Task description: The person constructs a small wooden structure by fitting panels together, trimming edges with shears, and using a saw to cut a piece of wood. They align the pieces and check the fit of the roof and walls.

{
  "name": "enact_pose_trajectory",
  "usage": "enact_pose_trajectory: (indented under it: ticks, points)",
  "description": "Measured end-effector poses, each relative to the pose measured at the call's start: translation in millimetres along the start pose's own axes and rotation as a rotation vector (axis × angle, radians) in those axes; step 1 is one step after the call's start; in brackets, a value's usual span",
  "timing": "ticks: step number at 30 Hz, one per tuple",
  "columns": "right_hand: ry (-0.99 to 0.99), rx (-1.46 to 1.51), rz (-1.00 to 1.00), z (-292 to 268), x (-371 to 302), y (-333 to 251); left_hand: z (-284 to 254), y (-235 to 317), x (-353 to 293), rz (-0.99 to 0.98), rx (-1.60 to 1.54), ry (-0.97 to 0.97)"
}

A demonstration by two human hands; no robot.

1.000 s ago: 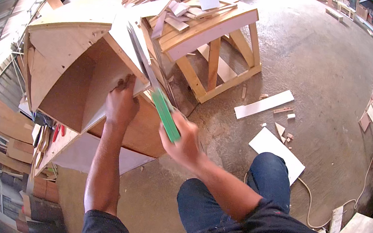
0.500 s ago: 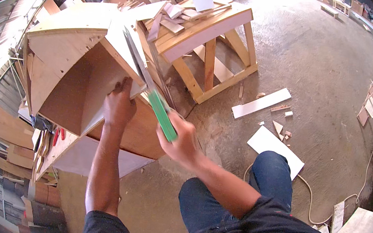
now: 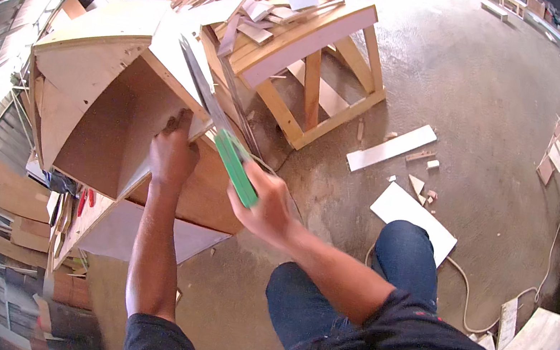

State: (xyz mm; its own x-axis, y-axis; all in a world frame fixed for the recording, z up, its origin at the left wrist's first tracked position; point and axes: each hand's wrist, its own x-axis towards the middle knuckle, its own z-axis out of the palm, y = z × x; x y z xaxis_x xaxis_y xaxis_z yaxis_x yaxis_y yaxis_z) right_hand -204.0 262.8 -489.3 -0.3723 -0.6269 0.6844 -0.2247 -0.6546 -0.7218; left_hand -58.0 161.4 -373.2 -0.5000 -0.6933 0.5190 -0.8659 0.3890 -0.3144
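My right hand point(image 3: 265, 205) is wrapped round the green handle of a handsaw point(image 3: 234, 168). Its long metal blade slants up and to the left, along the edge of a white-faced panel point(image 3: 175, 51) on a wooden cabinet point(image 3: 92, 78). Whether the teeth are in the wood cannot be made out. My left hand point(image 3: 175, 152) is closed on the panel's edge at the cabinet's open front, its fingertips partly hidden. The cabinet has a curved plywood side and a hollow brown inside.
Beyond the cabinet stands a wooden workbench point(image 3: 299, 44) piled with offcuts. White boards point(image 3: 418, 221) and small wood scraps lie on the floor to the right, near my knee. A pale cable point(image 3: 467, 304) runs across the floor. Red-handled pliers point(image 3: 82, 202) rest at the cabinet's lower left.
The whole view has shifted slightly. Both hands keep their grips, and the saw stays at nearly the same place along the panel.
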Motion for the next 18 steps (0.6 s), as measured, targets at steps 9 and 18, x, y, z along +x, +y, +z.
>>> enact_pose_trajectory:
  ticks: [9,18]
  points:
    - [0.010,-0.019,-0.010,3.8,11.8,-11.3,1.9,-13.7,5.0,0.043,-0.003,0.012]
    - [-0.067,-0.038,0.065,-0.9,-13.7,-39.6,-5.7,-18.1,-12.7,0.127,-0.024,0.035]
